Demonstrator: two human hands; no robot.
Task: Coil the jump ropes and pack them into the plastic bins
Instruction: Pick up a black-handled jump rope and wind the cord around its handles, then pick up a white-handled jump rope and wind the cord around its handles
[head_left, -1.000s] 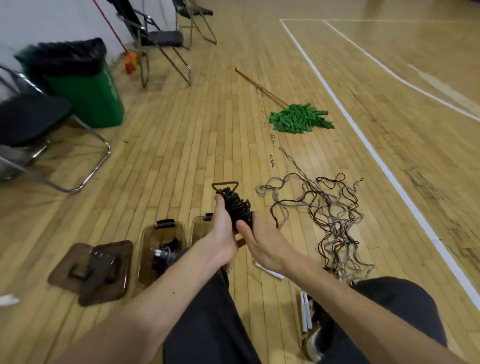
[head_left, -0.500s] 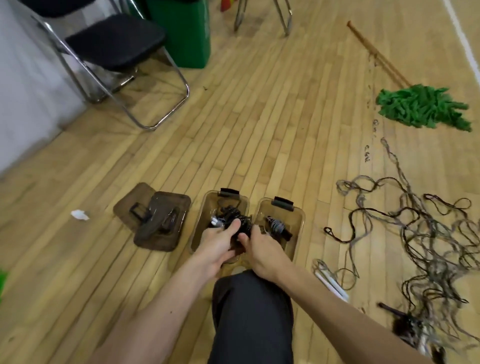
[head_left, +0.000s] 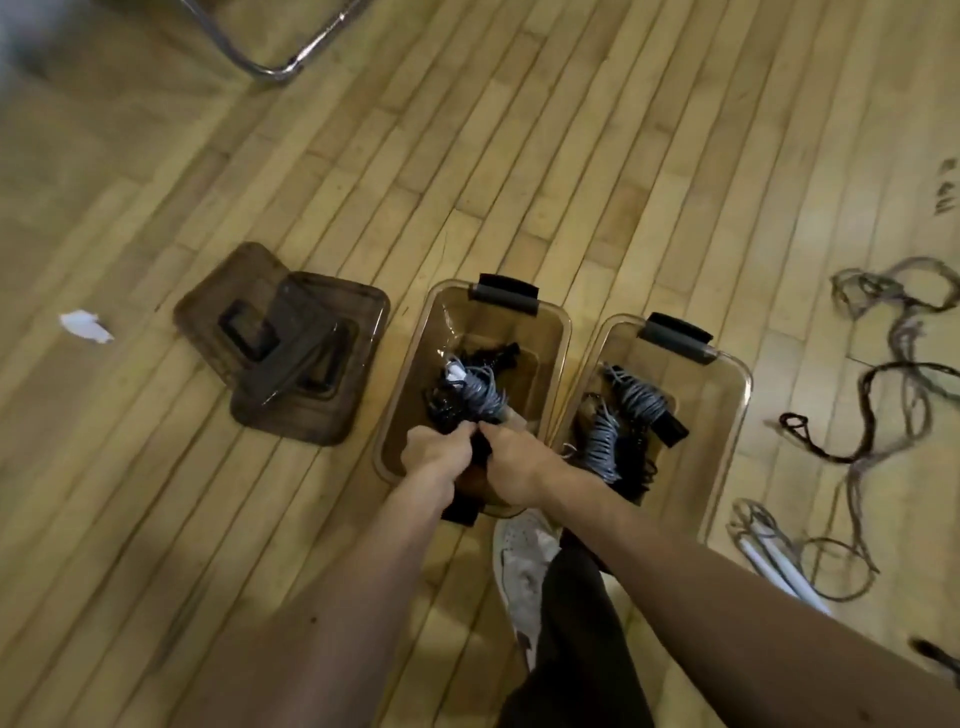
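Two brown see-through plastic bins stand side by side on the wooden floor. Inside the left bin (head_left: 556, 332), my left hand (head_left: 439, 457) and my right hand (head_left: 511, 460) together grip a coiled black jump rope (head_left: 480, 447), mostly hidden between them. Beyond the hands, a grey coiled rope (head_left: 480, 392) and a black coil lie in that bin. The right bin (head_left: 737, 384) holds two grey coiled ropes (head_left: 636, 397) with black handles.
Two brown bin lids (head_left: 291, 343) lie stacked left of the bins. Loose tangled ropes (head_left: 893, 374) and white handles (head_left: 779, 566) spread over the floor at the right. A chair leg (head_left: 270, 65) is at the top; a white scrap (head_left: 85, 326) lies far left. My shoe (head_left: 522, 561) is below the bins.
Both hands brought the coiled black rope down from chest height into the left bin. The view tilted down and closer to the bins.
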